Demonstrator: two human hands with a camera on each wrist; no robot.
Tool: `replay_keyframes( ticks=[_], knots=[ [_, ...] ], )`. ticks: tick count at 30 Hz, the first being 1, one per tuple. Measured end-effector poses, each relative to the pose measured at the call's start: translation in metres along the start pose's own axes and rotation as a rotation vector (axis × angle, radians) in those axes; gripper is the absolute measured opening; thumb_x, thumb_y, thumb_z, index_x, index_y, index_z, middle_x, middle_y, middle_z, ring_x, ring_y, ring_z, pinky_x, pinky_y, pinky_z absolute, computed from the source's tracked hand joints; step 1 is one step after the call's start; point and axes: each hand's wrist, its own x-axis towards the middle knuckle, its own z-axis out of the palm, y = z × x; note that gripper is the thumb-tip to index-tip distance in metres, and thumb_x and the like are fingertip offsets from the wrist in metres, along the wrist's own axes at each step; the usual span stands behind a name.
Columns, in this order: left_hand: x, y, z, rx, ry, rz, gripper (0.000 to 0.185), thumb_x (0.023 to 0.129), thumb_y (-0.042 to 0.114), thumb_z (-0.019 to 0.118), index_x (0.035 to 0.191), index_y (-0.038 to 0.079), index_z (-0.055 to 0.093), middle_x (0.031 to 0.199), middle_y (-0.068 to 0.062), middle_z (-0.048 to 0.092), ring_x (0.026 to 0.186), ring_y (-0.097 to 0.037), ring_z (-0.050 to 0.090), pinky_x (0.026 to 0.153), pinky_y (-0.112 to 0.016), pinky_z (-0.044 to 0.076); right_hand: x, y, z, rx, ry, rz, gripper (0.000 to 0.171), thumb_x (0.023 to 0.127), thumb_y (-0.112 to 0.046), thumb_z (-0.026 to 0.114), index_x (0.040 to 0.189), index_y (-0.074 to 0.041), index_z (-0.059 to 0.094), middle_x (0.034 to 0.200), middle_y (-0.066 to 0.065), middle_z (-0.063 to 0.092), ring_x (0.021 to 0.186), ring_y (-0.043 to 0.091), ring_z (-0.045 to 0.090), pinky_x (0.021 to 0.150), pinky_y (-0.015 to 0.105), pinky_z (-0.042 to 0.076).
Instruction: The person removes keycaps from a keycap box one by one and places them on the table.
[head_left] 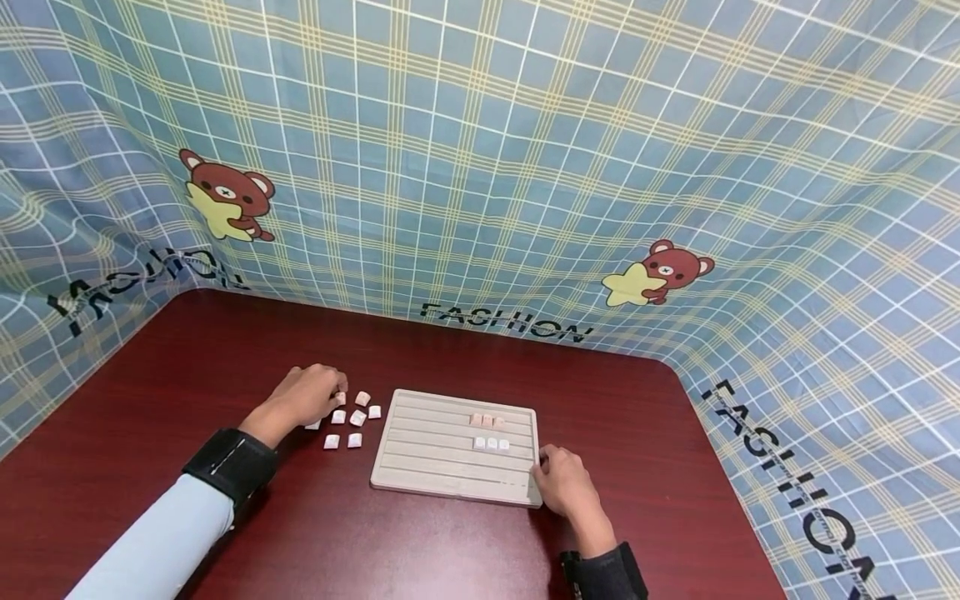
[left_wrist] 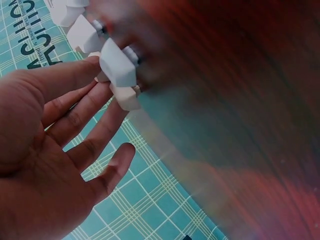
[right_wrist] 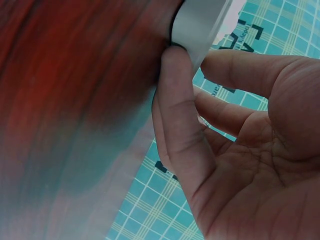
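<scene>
My left hand (head_left: 309,393) is over the far left of a loose group of small keycaps. Its thumb and fingertips pinch a beige keycap (left_wrist: 102,76), partly hidden behind a white keycap (left_wrist: 118,64) in the left wrist view. Another beige keycap (left_wrist: 126,98) sits by the fingertips. A ridged cream tray (head_left: 435,456) lies to the right of the group. On it stand a short row of beige keycaps (head_left: 487,421) and, nearer me, a row of white keycaps (head_left: 492,444). My right hand (head_left: 564,481) holds the tray's right edge between thumb and fingers, near the front corner.
Several white keycaps, such as one at the front (head_left: 332,442), lie between my left hand and the tray. The dark red table (head_left: 300,533) is glossy. A plaid cloth (head_left: 465,167) with bears hangs behind it and along both sides.
</scene>
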Motion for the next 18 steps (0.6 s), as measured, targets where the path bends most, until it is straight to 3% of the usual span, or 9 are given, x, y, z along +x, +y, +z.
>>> replay_keyframes(
  ticks=[9,13,18],
  knots=[
    [-0.001,0.009,-0.005,0.017,0.022,0.003,0.017,0.088,0.011,0.069,0.103,0.004,0.072,0.100,-0.012,0.071,0.093,-0.031,0.066,0.078,-0.051,0.049,0.000,-0.001,-0.001,0.011,-0.013,0.002,0.028,0.093,-0.015,0.061,0.116,0.002,0.063,0.087,0.007,0.058,0.077,0.019,0.056,0.070,0.039,0.048],
    [0.000,0.030,-0.012,0.003,0.068,0.049,0.019,0.087,0.013,0.070,0.105,0.004,0.072,0.102,-0.012,0.071,0.098,-0.034,0.065,0.082,-0.054,0.048,-0.001,0.000,-0.001,0.014,-0.004,-0.001,0.027,0.092,-0.015,0.062,0.114,0.001,0.064,0.086,0.007,0.058,0.077,0.019,0.057,0.070,0.039,0.048],
    [0.004,0.066,-0.012,0.004,0.108,0.132,0.021,0.087,0.019,0.071,0.105,0.008,0.073,0.103,-0.008,0.071,0.096,-0.030,0.066,0.081,-0.051,0.049,0.000,0.000,0.000,0.012,0.008,-0.001,0.025,0.092,-0.015,0.062,0.111,0.000,0.065,0.085,0.006,0.058,0.077,0.019,0.057,0.071,0.039,0.048]
  ],
)
